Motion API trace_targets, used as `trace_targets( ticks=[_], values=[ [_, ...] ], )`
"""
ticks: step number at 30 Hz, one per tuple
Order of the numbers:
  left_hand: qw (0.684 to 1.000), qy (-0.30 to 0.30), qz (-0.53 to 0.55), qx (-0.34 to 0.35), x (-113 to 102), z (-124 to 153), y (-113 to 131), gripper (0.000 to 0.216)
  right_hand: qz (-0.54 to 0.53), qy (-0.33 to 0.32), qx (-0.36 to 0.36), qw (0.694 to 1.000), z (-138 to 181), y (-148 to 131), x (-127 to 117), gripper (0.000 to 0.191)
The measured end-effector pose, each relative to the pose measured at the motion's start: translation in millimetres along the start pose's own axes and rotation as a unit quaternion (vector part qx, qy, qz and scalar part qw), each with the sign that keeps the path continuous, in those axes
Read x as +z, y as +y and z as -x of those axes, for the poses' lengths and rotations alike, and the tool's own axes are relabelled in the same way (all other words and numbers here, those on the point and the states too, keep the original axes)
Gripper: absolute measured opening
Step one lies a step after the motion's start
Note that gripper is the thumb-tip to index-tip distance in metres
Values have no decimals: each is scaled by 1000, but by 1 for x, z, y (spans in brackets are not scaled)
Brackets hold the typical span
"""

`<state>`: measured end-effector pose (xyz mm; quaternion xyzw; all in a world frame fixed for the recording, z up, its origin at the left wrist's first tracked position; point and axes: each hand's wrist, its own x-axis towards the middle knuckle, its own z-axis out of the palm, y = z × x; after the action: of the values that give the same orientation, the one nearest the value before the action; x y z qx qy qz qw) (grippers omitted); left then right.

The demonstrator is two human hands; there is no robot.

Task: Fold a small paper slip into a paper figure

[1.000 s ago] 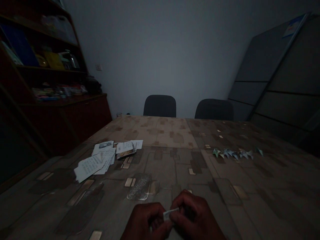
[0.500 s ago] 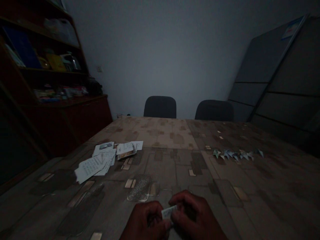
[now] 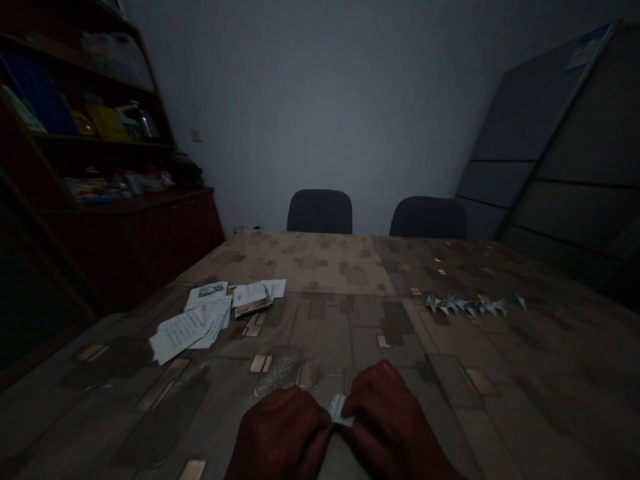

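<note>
Small pale paper piece [image 3: 337, 404], held btwn the two hands, low in the view; whether the surface [image 3: 360, 333] is touched beneath cannot be told. The piece is flanked by the L hand [image 3: 283, 430] on its left and the R hand [image 3: 390, 413] on its right. Both are in contact w/ it, so neither is nearer; fingertips of each appear pinched on it. Long axis: unclear, its right part being covered by R fingers. Cf. 0.5 s earlier: both hands are shifted slightly fwd., the L w/ its back rolled up, and the piece is set farther fwd. Printed sheets [image 3: 180, 333] (far L) and folded shapes [image 3: 453, 305] (far R) are unmoved.
</note>
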<state>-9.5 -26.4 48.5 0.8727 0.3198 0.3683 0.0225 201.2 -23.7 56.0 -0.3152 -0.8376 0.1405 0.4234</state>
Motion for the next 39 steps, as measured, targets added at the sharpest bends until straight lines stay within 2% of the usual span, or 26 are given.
trace_targets(
  ticks=[5, 7, 15, 21, 24, 27, 32, 39],
  values=[
    [993, -17, -108, 35, 12, 1, 0, 22, 86, -44, -28, 995, 4, 7, 6, 19],
    [992, -16, -118, 37, 19, 4, -2, 23, 116, -59, -46, 990, 6, 10, 10, 21],
    [998, -47, -35, 3, 34, 19, -10, 20, 167, -203, -30, 964, 9, 16, 4, 16],
    [987, -136, 53, -70, 18, 11, -10, 16, 130, -257, 15, 958, 7, 12, -2, 10],
    [972, -182, 107, -102, 3, 3, -10, 16, 119, -255, 29, 959, 7, 11, -2, 11],
    [969, -177, 128, -116, -3, 0, -9, 18, 85, -225, 46, 970, 8, 11, 0, 14],
    [975, -177, 100, -86, 10, 3, -8, 19, 15, -160, 59, 985, 9, 12, 2, 17],
    [975, -146, 105, -131, 16, 3, -3, 15, -4, -145, 87, 986, 8, 10, 2, 15]
  ],
)
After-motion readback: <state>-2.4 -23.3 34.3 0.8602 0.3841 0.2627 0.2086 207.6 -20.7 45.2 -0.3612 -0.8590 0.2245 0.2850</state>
